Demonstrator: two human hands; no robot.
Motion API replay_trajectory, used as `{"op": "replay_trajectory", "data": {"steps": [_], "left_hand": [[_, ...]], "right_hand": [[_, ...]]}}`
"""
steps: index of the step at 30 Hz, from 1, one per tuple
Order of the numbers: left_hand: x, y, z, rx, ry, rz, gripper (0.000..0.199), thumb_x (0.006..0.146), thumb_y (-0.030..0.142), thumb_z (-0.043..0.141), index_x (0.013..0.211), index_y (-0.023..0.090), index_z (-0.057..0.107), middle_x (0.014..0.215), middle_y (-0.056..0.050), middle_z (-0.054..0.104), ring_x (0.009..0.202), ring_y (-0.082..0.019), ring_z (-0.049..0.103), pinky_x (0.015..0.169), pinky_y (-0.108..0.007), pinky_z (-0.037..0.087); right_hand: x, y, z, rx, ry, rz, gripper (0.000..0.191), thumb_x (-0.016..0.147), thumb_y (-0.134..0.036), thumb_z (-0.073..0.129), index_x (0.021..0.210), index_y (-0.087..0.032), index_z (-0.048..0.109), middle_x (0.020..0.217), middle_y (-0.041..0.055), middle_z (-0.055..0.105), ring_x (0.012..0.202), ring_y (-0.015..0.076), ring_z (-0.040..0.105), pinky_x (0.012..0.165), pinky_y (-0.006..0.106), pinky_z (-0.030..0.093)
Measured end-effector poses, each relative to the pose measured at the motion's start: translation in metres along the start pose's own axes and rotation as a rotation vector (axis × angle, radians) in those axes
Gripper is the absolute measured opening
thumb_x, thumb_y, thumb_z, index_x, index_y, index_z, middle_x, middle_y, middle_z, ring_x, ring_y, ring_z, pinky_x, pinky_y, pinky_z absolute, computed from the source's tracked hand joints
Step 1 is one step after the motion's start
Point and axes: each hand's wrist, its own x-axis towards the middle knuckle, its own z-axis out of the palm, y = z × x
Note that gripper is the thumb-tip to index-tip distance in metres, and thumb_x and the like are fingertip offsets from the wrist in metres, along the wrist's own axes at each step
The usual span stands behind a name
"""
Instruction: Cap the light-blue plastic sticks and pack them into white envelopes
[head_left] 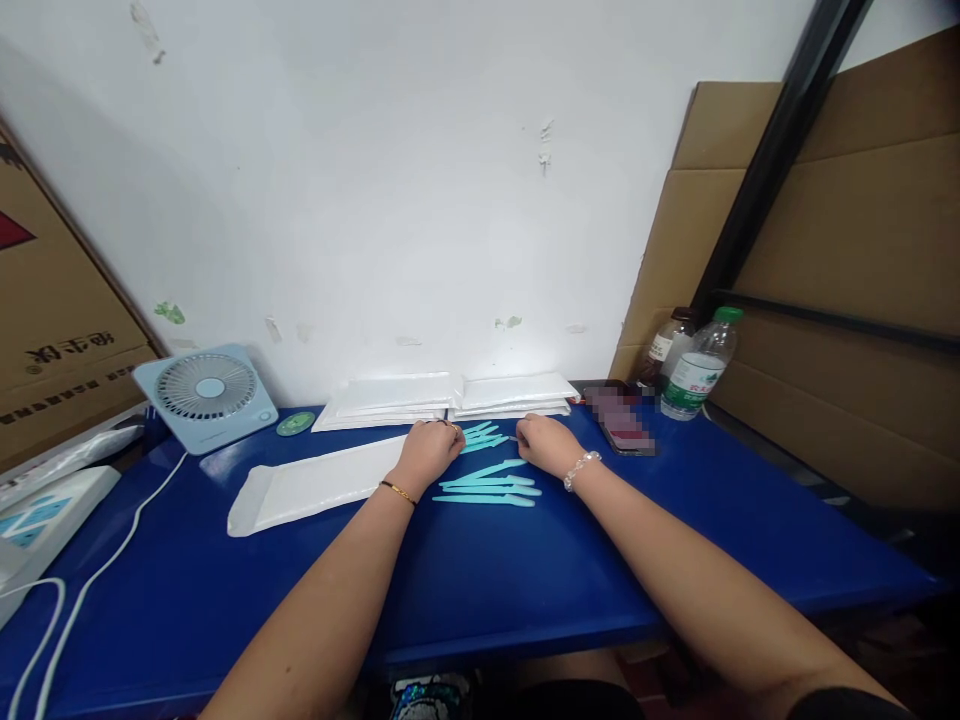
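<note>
Slim turquoise eyebrow razors (480, 438) fan out between my two hands. My left hand (430, 450) is closed around their left ends, its fingers curled and partly hidden. Facing it, my right hand (546, 442) is closed in a pinch at the pale tip of one razor; its fingertips are small in view. Several more turquoise razors (487, 490) lie loose on the blue table just in front of the hands. A white padded envelope (319, 487) lies flat at the left, its right end next to my left hand and its flap end pointing left.
White padded envelopes are stacked in two piles, left (390, 394) and right (517, 391), against the wall. A light-blue fan (210, 395) and a round green disc (295, 424) stand left. Right are a phone (626, 425), a bottle (699, 375) and cardboard (847, 230). The blue table (517, 580) has a cable (124, 545).
</note>
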Motion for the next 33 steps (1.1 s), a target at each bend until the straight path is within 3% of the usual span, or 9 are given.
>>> {"op": "replay_trajectory", "data": {"steps": [3, 6, 12, 18, 27, 33], "left_hand": [[-0.001, 0.001, -0.002, 0.010, 0.026, -0.002, 0.023, 0.086, 0.021, 0.043, 0.077, 0.019, 0.065, 0.080, -0.006, 0.067, 0.079, -0.020, 0.061, 0.074, -0.030, 0.038], [-0.003, 0.001, -0.004, -0.060, 0.069, -0.018, 0.025, 0.090, 0.025, 0.039, 0.081, 0.018, 0.062, 0.083, -0.007, 0.066, 0.080, -0.020, 0.061, 0.074, -0.030, 0.038], [-0.004, 0.000, -0.006, -0.472, 0.116, -0.118, 0.030, 0.095, 0.037, 0.026, 0.088, 0.020, 0.050, 0.072, -0.001, 0.057, 0.065, -0.016, 0.054, 0.064, -0.026, 0.038], [-0.005, 0.007, -0.012, -0.609, 0.035, 0.015, 0.032, 0.092, 0.046, 0.033, 0.084, 0.020, 0.049, 0.070, 0.001, 0.051, 0.065, -0.014, 0.048, 0.065, -0.026, 0.037], [-0.006, 0.007, -0.011, -0.630, 0.032, 0.004, 0.031, 0.091, 0.046, 0.034, 0.084, 0.020, 0.050, 0.068, 0.002, 0.051, 0.063, -0.014, 0.045, 0.062, -0.025, 0.036], [-0.006, 0.008, -0.012, -0.624, 0.032, -0.004, 0.033, 0.090, 0.047, 0.034, 0.085, 0.020, 0.051, 0.069, 0.001, 0.052, 0.063, -0.014, 0.046, 0.063, -0.026, 0.037]], "right_hand": [[-0.003, 0.004, -0.004, 0.095, 0.063, 0.003, 0.010, 0.079, -0.012, 0.051, 0.081, -0.016, 0.060, 0.084, 0.0080, 0.063, 0.074, 0.0176, 0.057, 0.064, 0.026, 0.037], [-0.005, 0.014, -0.008, 0.359, 0.111, -0.004, 0.012, 0.084, -0.018, 0.047, 0.084, -0.017, 0.059, 0.076, 0.0030, 0.062, 0.066, 0.0141, 0.055, 0.061, 0.024, 0.038], [-0.007, 0.023, -0.013, 0.791, 0.200, 0.047, 0.022, 0.084, -0.035, 0.051, 0.094, -0.019, 0.063, 0.068, -0.0007, 0.059, 0.061, 0.0134, 0.055, 0.058, 0.025, 0.042], [-0.007, 0.014, -0.023, 1.268, 0.185, 0.162, 0.034, 0.069, -0.043, 0.071, 0.087, -0.016, 0.065, 0.069, 0.0021, 0.064, 0.061, 0.0132, 0.060, 0.060, 0.027, 0.048], [-0.009, 0.016, -0.027, 1.378, 0.233, 0.148, 0.027, 0.073, -0.042, 0.069, 0.079, -0.017, 0.062, 0.064, -0.0014, 0.061, 0.053, 0.0086, 0.055, 0.051, 0.021, 0.043], [-0.009, 0.014, -0.027, 1.524, 0.150, 0.214, 0.035, 0.066, -0.039, 0.076, 0.088, -0.014, 0.067, 0.073, 0.0046, 0.067, 0.063, 0.0131, 0.064, 0.060, 0.025, 0.050]]}}
